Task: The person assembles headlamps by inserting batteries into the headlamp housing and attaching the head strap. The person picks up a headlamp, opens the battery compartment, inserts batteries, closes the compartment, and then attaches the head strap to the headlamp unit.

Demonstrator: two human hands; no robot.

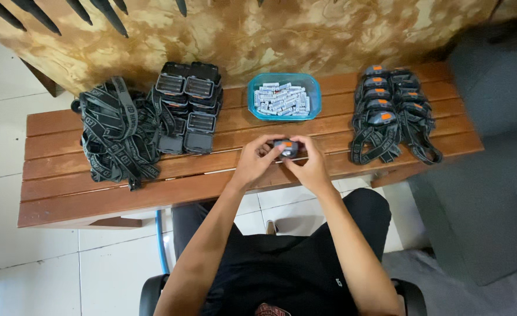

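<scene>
Both my hands hold one small grey headlamp unit (286,147) with an orange button, just above the wooden bench (95,193). My left hand (254,161) grips its left side and my right hand (310,165) grips its right side. Straight behind it stands a blue plastic tub (252,93) full of small white batteries (283,99). To the left lies a stack of black headlamp housings (188,108) and a heap of grey headbands (118,131). On the right, several finished headlamps with straps (387,114) lie in rows.
The slatted bench stands against a marbled beige wall (258,35). White floor tiles (36,263) lie to the left and a grey surface (481,193) to the right. I sit on a black chair (150,292) with my knees under the bench edge.
</scene>
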